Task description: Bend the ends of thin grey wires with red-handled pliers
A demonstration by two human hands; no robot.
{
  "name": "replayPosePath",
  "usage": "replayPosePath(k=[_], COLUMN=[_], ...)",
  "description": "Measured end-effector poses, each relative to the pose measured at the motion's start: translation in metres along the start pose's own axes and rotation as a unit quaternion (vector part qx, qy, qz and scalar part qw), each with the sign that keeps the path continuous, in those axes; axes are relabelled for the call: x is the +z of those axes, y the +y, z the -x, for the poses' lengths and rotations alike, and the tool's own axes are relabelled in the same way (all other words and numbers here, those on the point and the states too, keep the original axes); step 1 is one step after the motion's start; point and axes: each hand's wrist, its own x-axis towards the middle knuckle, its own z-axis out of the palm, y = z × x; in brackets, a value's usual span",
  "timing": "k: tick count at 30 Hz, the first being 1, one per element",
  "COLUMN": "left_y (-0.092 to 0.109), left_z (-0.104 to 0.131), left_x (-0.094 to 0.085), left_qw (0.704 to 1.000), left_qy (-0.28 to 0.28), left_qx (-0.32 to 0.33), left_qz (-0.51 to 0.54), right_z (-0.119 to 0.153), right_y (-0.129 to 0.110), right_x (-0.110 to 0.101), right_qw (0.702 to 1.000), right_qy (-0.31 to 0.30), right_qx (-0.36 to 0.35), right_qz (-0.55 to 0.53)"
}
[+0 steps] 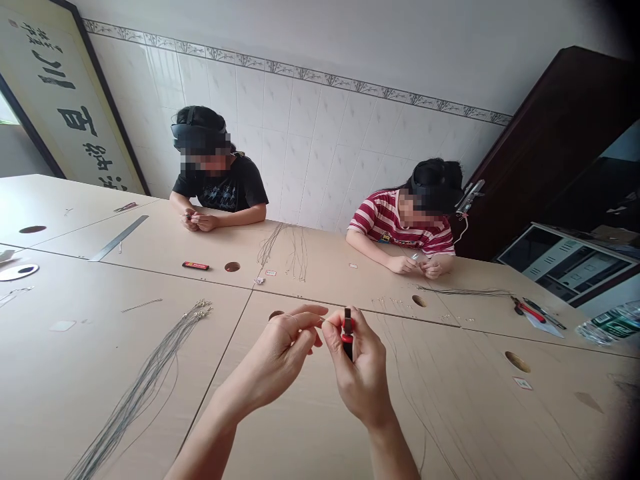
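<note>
My left hand (285, 350) is closed in a pinch on a thin pale cord (323, 321), held out in front of me above the table. Close beside it, my right hand (360, 373) wraps around small pliers (348, 327) with red and black on them, dark jaws pointing up. The right thumb tip also meets the cord between the two hands. What sits at the cord's end is too small to make out. A bundle of thin grey cords (150, 380) with shiny metal ends lies to the left of my left arm.
Loose cords (430, 427) spread right of my hands. Red-handled pliers (527, 311), a plastic bottle (610, 323), a steel ruler (120, 238) and a red-and-black packet (195, 266) lie around the table (280, 440). Two people sit opposite, working with their hands. The tabletop has round holes.
</note>
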Motion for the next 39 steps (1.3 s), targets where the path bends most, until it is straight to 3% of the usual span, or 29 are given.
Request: replayPosePath(k=[5,8,18,30,33,39], left_y=[-0.0019,-0.0008,0.0015,-0.0009,0.0013,0.0021], left_z=[0.0002,0.0004,0.0005,0.0011,0.0031,0.0053], left_x=[0.0016,0.0018,-0.0017,-0.0059,-0.0053,-0.004], left_qw=[0.998,0.997,0.989,0.984,0.974,0.947], left_qy=[-0.014,-0.043,-0.128,-0.14,-0.193,-0.305], left_qx=[-0.025,-0.055,-0.058,-0.098,-0.103,-0.08], left_qz=[-0.06,-0.041,-0.041,-0.059,-0.061,0.061], right_z=[-0.0008,-0.0016,-0.0008,-0.0016,-0.0019,-0.003], right_y=[0.0,-0.0007,-0.0017,-0.0028,-0.0025,-0.0009], right_x=[-0.0017,-0.0025,-0.0039,-0.0085,-0.0086,-0.0085], right_qw=[0.999,0.999,0.998,0.998,0.996,0.995], right_qy=[0.019,0.022,0.006,0.01,0.022,0.049], right_qx=[-0.014,-0.015,-0.019,-0.039,-0.046,-0.036], right_qz=[0.028,0.033,0.053,0.057,0.069,0.073])
